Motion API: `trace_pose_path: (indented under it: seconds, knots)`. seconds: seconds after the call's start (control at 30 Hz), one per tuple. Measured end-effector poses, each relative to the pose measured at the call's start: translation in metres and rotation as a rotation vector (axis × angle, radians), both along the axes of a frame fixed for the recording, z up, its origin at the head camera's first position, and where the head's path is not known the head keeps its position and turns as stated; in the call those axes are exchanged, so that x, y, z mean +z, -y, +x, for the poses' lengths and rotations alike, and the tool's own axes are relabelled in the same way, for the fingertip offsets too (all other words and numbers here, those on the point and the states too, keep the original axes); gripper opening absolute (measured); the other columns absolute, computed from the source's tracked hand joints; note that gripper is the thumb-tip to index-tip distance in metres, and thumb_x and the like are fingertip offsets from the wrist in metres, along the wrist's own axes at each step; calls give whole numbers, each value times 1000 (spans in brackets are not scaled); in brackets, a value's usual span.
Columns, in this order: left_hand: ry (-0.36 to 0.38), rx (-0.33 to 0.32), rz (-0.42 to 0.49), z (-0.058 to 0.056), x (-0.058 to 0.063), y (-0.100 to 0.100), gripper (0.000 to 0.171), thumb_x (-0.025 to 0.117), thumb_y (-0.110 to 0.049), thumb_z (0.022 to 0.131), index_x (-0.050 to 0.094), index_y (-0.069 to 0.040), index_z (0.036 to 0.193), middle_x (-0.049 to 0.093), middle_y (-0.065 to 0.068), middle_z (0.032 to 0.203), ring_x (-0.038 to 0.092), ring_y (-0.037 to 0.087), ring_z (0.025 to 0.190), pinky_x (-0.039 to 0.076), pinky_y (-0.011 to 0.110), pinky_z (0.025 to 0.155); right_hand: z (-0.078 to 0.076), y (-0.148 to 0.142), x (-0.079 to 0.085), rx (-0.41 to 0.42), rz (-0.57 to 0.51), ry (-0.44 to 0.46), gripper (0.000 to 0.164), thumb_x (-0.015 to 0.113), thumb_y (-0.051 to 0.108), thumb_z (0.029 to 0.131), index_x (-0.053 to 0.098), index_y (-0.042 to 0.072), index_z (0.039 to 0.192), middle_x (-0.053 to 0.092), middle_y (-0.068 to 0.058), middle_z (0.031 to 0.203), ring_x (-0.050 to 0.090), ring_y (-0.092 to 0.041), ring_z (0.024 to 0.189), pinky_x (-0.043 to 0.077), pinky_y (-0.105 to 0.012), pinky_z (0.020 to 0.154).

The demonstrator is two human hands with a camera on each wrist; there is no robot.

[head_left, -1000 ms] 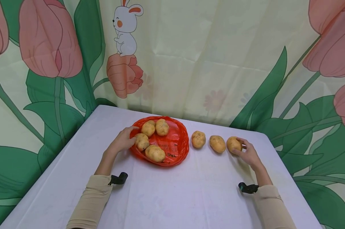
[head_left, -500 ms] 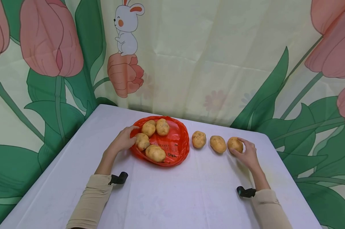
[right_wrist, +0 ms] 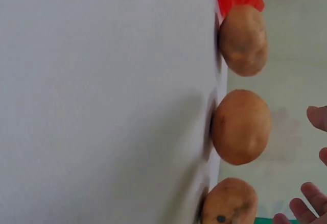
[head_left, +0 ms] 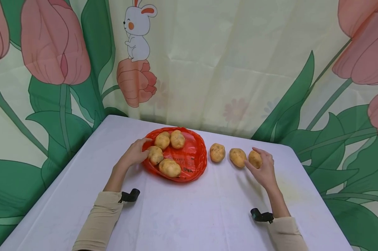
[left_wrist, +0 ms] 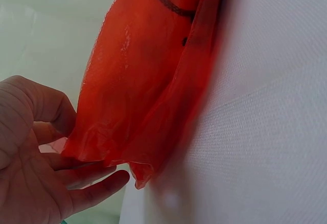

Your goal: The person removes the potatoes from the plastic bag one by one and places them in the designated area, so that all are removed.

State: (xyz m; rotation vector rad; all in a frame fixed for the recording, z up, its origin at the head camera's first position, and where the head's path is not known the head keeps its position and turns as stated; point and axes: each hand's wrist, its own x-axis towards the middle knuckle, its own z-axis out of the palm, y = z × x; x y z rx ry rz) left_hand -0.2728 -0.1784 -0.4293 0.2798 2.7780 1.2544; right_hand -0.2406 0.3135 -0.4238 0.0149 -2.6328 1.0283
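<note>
A red plastic bag lies spread in a round shape with a raised rim, several potatoes inside it. My left hand holds the bag's left rim; in the left wrist view the film runs between the thumb and the fingers. Three potatoes stand in a row right of the bag: the near-bag potato, the middle potato and the end potato. My right hand, empty with fingers spread, hovers over the row's right end, its thumb near the middle potato.
A white cloth covers the table, with a printed curtain hanging behind its far edge. Black cameras are strapped at both wrists, over beige sleeves.
My right hand has let go of the end potato and moved left toward the middle one, its fingers spreading wider. The left hand and the bag have stayed in place.
</note>
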Motion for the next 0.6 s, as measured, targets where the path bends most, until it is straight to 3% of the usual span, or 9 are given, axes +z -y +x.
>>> trace_pose_path:
  seconds: [0.27,0.6]
  knots:
    - [23,6,6,-3,-4,1,55,51,-6,97,44,0,151,41,28,154,35,45,145,29,64,118,8,30,8,69,-10,-50,62,78,16,91,51,6,146,39,-22,150,29,-41,143,29,-71,112]
    - [33,25,2,-3,-2,1,56,53,-11,99,40,0,152,40,27,155,34,45,145,29,63,118,9,62,14,154,-77,-67,63,79,20,90,52,9,146,40,-18,150,37,-35,140,41,-62,111]
